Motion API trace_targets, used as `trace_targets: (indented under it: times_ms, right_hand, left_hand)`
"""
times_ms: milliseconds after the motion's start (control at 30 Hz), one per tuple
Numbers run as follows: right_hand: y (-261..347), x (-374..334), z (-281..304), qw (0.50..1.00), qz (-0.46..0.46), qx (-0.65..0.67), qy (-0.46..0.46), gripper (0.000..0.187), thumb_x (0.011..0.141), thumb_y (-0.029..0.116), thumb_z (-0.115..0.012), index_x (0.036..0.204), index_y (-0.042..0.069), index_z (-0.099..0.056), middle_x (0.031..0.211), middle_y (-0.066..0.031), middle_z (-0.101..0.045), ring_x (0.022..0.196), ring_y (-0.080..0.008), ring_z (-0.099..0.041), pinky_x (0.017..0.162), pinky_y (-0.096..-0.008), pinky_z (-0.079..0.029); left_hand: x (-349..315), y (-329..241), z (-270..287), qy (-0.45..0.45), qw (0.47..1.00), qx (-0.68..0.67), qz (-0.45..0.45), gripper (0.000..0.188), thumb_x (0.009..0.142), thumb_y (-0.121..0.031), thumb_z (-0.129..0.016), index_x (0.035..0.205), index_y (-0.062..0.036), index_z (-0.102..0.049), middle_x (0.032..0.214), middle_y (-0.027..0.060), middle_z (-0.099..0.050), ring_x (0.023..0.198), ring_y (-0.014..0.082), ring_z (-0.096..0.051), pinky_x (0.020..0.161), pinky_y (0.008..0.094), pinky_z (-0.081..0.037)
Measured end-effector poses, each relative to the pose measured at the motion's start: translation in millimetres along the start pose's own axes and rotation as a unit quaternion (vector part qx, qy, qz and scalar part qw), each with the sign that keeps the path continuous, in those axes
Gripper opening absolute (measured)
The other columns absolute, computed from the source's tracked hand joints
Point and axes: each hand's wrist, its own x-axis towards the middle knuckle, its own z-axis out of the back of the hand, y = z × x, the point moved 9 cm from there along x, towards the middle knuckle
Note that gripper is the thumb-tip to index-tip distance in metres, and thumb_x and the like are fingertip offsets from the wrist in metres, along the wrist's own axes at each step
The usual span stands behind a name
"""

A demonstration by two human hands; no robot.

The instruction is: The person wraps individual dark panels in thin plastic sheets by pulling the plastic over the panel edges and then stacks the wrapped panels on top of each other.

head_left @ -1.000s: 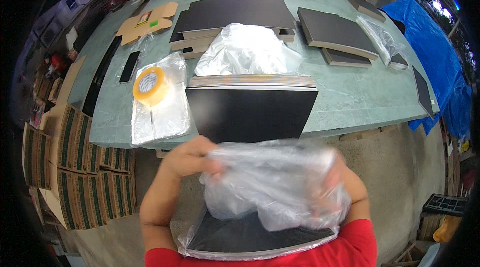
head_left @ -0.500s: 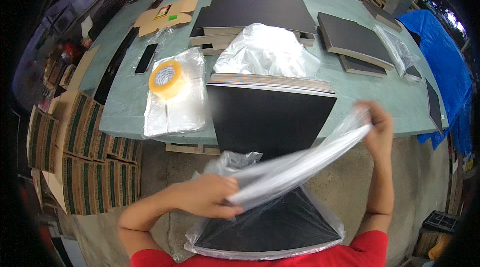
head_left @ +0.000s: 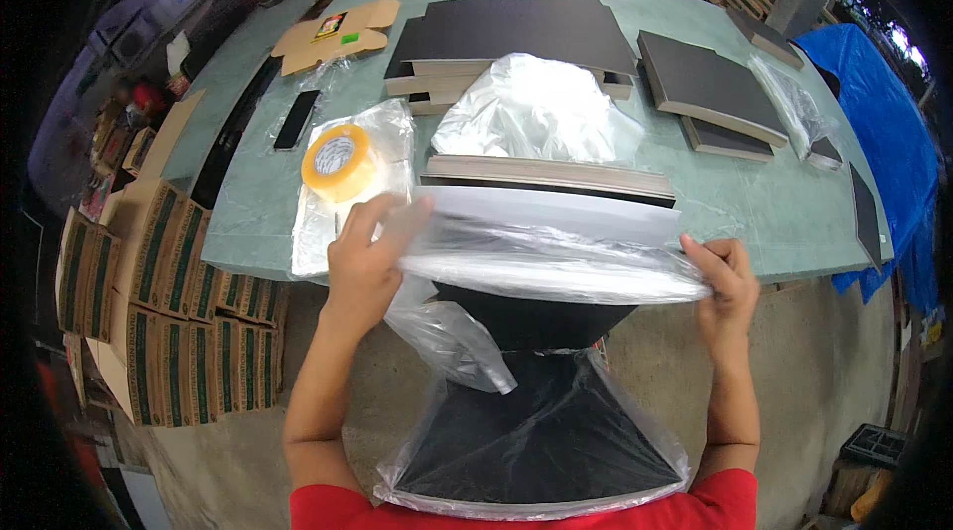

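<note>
Between my two hands a clear plastic bag [head_left: 566, 272] is stretched across the front of a stack of black boards [head_left: 536, 322] at the near table edge. My left hand [head_left: 367, 257] pinches its left end, fingertips slightly blurred. My right hand [head_left: 725, 282] grips the right end, thumb on top. A loose flap of the plastic [head_left: 452, 331] hangs below my left hand. Behind the plastic, a pale strip and the stack's layered top edges [head_left: 546, 176] show. Close to my body is a black panel [head_left: 536, 431] covered in clear plastic.
Beyond the stack lie crumpled white plastic [head_left: 536, 108] and thick black boards [head_left: 516, 29]. A yellow tape roll [head_left: 338, 163] sits on flat plastic bags [head_left: 313, 232], near a phone [head_left: 296, 120]. More black boards [head_left: 710, 88] lie right. Cartons [head_left: 199, 331] are stacked left of the table [head_left: 248, 222].
My left hand has moved up and left, my right hand slightly down. The plastic, slanted and bunched before, is now spread nearly level against the upper front of the stack.
</note>
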Motion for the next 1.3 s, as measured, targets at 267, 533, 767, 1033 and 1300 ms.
trace_targets:
  times_ms: [267, 533, 767, 1033, 1300]
  right_hand:
    - [-58.8, -96.9, -98.5, 0.683, -0.292, 0.565, 0.359, 0.036, 0.065, 0.009, -0.066, 0.096, -0.003, -0.053, 0.085, -0.0084, -0.060, 0.073, -0.0116, -0.058, 0.066, -0.0223, -0.046]
    - [-225.6, -257.2, -254.6, 0.839, -0.490, 0.150, 0.181, 0.032, 0.072, 0.017, -0.054, 0.096, -0.004, -0.052, 0.082, -0.0191, -0.060, 0.074, -0.0265, -0.059, 0.067, -0.0370, -0.045]
    - [-148.9, -144.1, -149.7, 0.896, -0.343, 0.073, 0.274, 0.031, 0.075, 0.023, -0.056, 0.093, -0.002, -0.054, 0.089, -0.0188, -0.059, 0.080, -0.0254, -0.059, 0.069, -0.0337, -0.045]
    - [89.5, -173.9, -134.1, 0.598, 0.077, 0.444, 0.662, 0.050, 0.088, 0.037, -0.038, 0.126, 0.005, -0.033, 0.134, -0.0116, -0.026, 0.127, -0.0268, -0.016, 0.100, -0.0467, -0.012]
    - [2.6, -155.7, -231.5, 0.731, -0.080, 0.207, 0.645, 0.071, 0.077, 0.056, -0.046, 0.121, 0.000, -0.039, 0.118, -0.0241, -0.042, 0.113, -0.0315, -0.040, 0.093, -0.0311, -0.031]
  left_hand:
    - [-135.0, 32.2, -81.2, 0.353, 0.532, -0.690, 0.340, 0.044, 0.064, -0.005, -0.063, 0.105, 0.0045, -0.051, 0.084, 0.0103, -0.061, 0.073, 0.0115, -0.057, 0.061, 0.0187, -0.042]
    - [-271.1, 67.6, -233.1, 0.273, 0.592, -0.491, 0.578, 0.044, 0.067, -0.026, -0.068, 0.098, 0.0022, -0.054, 0.097, 0.0111, -0.056, 0.091, 0.0168, -0.053, 0.075, 0.0243, -0.042]
    - [-187.6, 80.6, -134.0, 0.367, 0.806, -0.255, 0.388, 0.031, 0.069, -0.020, -0.063, 0.091, 0.0006, -0.056, 0.080, 0.0112, -0.059, 0.076, 0.0174, -0.057, 0.066, 0.0279, -0.045]
    - [-171.1, -122.3, -100.8, 0.560, 0.551, -0.616, 0.046, 0.031, 0.084, -0.023, -0.050, 0.109, -0.0051, -0.048, 0.083, 0.0106, -0.052, 0.077, 0.0173, -0.052, 0.067, 0.0308, -0.041]
    - [-119.2, -68.3, -219.3, 0.424, 0.741, -0.473, 0.221, 0.021, 0.080, -0.018, -0.055, 0.095, -0.0039, -0.053, 0.076, 0.0015, -0.052, 0.069, 0.0089, -0.045, 0.062, 0.0244, -0.039]
